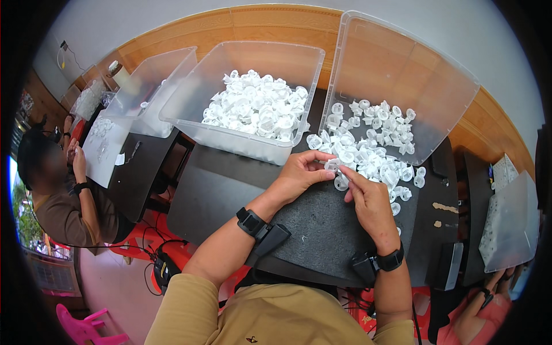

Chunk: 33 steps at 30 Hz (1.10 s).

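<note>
Over the near edge of a loose pile of small white translucent plastic parts (374, 158), my left hand (302, 175) pinches one round plastic part (332, 165) between thumb and fingers. My right hand (370, 207) meets it from the other side, its fingers curled and its index fingertip pressed to the part's edge. Whether my right hand also holds something tiny is hidden. The pile spills onto the dark tabletop (310, 230) from a clear plastic bin (402, 63) tipped on its side, with more parts inside it.
Left of the pile stands a clear bin (230, 138) heaped with similar parts. Farther left, a co-worker (75, 195) sits at another table with a clear bin (138, 98). A black box (448, 265) is at the table's right edge. At the far right are another bin (509, 224) and another person's arm (480, 305).
</note>
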Each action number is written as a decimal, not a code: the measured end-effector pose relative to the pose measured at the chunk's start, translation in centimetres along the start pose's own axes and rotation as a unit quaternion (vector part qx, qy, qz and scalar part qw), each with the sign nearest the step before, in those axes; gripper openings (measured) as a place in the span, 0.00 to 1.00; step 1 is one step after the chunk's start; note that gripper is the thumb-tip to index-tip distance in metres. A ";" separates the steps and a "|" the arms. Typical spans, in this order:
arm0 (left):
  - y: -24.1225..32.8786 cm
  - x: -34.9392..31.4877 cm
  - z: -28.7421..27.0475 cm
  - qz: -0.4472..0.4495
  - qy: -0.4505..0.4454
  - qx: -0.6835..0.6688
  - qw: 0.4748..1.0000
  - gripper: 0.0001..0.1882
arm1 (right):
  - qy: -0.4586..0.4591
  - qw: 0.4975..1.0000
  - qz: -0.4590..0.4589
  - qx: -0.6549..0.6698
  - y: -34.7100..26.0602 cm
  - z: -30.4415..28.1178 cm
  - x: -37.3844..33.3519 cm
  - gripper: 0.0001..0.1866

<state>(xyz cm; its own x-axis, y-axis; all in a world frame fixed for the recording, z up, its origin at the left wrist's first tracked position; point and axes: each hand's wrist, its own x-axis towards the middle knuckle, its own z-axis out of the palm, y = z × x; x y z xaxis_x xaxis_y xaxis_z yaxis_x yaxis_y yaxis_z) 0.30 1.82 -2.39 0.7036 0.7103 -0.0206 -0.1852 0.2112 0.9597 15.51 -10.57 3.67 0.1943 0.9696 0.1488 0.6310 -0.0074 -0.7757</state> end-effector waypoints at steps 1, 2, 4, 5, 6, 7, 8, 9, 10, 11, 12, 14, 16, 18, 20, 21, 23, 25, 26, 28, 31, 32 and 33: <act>-0.1 0.0 0.0 0.002 0.001 0.001 1.000 0.19 | -0.004 1.000 0.004 0.002 0.0 0.0 0.0 0.18; -0.1 0.0 0.0 0.004 0.003 0.002 1.000 0.19 | -0.004 1.000 0.004 0.002 0.0 0.1 0.0 0.18; -0.2 0.0 0.1 0.013 0.002 0.000 1.000 0.19 | -0.008 1.000 0.011 0.008 0.1 0.2 0.0 0.18; -0.2 0.0 0.2 0.023 0.001 -0.003 1.000 0.18 | -0.008 1.000 0.011 0.008 0.2 0.2 0.0 0.18; -0.3 0.0 0.2 0.023 0.001 -0.003 1.000 0.18 | -0.010 1.000 0.009 0.001 0.3 0.3 0.0 0.18; -0.4 0.0 0.1 0.031 0.002 -0.002 1.000 0.18 | -0.013 1.000 0.006 -0.006 0.4 0.4 0.0 0.17; -0.5 0.0 0.1 0.039 0.003 -0.001 0.999 0.17 | -0.013 1.000 0.007 -0.006 0.4 0.4 0.0 0.17; -0.6 -0.1 0.1 0.039 0.003 -0.001 0.999 0.17 | -0.011 1.000 -0.002 -0.023 0.4 0.5 0.0 0.17; -0.6 -0.1 0.1 0.052 0.007 0.023 0.998 0.16 | -0.008 0.999 -0.010 -0.041 0.4 0.4 0.0 0.17; -0.7 -0.1 0.2 0.064 0.010 0.047 0.997 0.16 | -0.008 0.999 -0.009 -0.041 0.5 0.4 -0.1 0.17; -0.7 -0.1 0.2 0.063 0.009 0.047 0.997 0.16 | 0.004 0.996 -0.031 -0.081 0.5 0.5 -0.1 0.17; -0.4 -0.2 0.5 0.088 0.006 0.073 0.993 0.15 | 0.016 0.991 -0.051 -0.121 0.6 0.5 -0.3 0.17; -0.5 -0.1 0.4 0.108 0.001 0.118 0.987 0.15 | 0.025 0.979 -0.091 -0.183 0.9 0.4 -0.4 0.17; -0.5 -0.1 0.3 0.127 -0.004 0.163 0.978 0.15 | -0.001 0.980 -0.081 -0.184 0.8 -0.2 -0.2 0.17; 0.1 -0.3 0.7 0.142 -0.009 0.231 0.962 0.15 | -0.026 0.980 -0.069 -0.185 1.1 -0.8 0.0 0.17; 0.2 -0.3 0.8 0.140 -0.011 0.232 0.962 0.15 | -0.031 0.982 -0.081 -0.170 1.5 -1.0 0.1 0.17; 0.4 -0.3 1.1 0.136 -0.007 0.241 0.961 0.15 | -0.035 0.983 -0.092 -0.153 1.8 -0.9 -0.1 0.17; 0.7 -0.5 1.1 0.136 -0.009 0.248 0.959 0.14 | -0.017 0.977 -0.093 -0.191 1.7 -0.6 -0.3 0.18; 0.8 -0.5 1.1 0.137 -0.008 0.254 0.957 0.14 | -0.015 0.977 -0.092 -0.190 1.7 -0.9 -0.2 0.18; 0.7 -0.4 1.0 0.132 -0.014 0.181 0.975 0.15 | -0.029 0.992 -0.085 -0.087 1.5 -1.7 0.2 0.18; 1.2 -0.4 0.7 0.074 -0.020 0.064 0.995 0.17 | -0.059 0.996 -0.016 0.072 1.0 -2.8 0.1 0.17; 1.5 -0.5 0.8 0.021 -0.021 0.021 0.999 0.18 | -0.018 0.993 -0.004 0.118 0.8 -2.9 0.2 0.18; 1.6 -0.6 0.8 0.021 -0.019 0.019 0.999 0.18 | -0.020 0.993 -0.004 0.117 1.0 -2.6 0.4 0.18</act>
<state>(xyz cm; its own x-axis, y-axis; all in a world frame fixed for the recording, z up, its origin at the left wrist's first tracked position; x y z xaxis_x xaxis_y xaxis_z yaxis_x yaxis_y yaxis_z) 0.17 1.23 -0.63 0.7221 0.6911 0.0302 -0.1891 0.1552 0.9696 18.14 -10.87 4.55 0.1572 0.9784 0.1346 0.4399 0.0527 -0.8965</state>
